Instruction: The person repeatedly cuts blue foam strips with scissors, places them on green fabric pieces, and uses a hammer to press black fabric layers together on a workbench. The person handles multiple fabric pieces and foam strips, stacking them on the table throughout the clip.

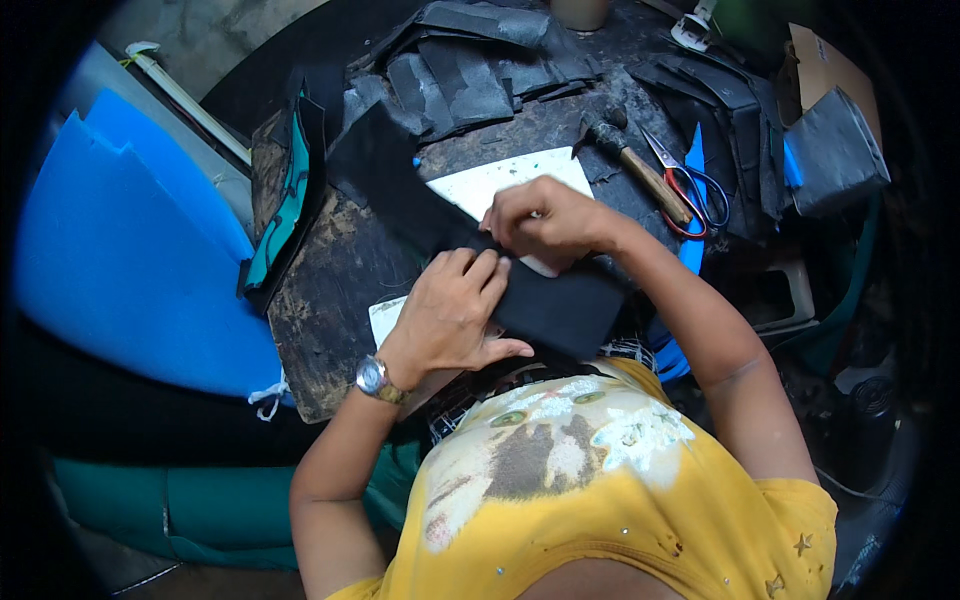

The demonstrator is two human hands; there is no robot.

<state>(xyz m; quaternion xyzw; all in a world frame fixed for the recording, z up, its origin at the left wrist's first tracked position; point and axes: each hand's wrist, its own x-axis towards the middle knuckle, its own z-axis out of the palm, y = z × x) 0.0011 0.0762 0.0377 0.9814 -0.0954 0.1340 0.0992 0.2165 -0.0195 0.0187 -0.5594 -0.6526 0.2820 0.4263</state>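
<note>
A long black strip of soft material point(480, 265) is being pressed flat near the front edge of the dark worn worktable point(330, 280). The left hand point(450, 310) lies open on it; the right hand point(545, 220) is pinched on it. Smoothing seems underway; next, steady holding is needed.

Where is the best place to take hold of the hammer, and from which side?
Probably the wooden handle of the hammer, from above at its lower free end beside the scissors. It lies flat and bare there, while its dark head sits among black scraps.

A small craft workshop — a stained, worn worktable point(330, 300) fills it. Stacks of cut black pieces point(470, 60) lie around, with scissors point(690, 185), a wooden-handled hammer point(640, 165) and blue foam sheets point(130, 250).
</note>
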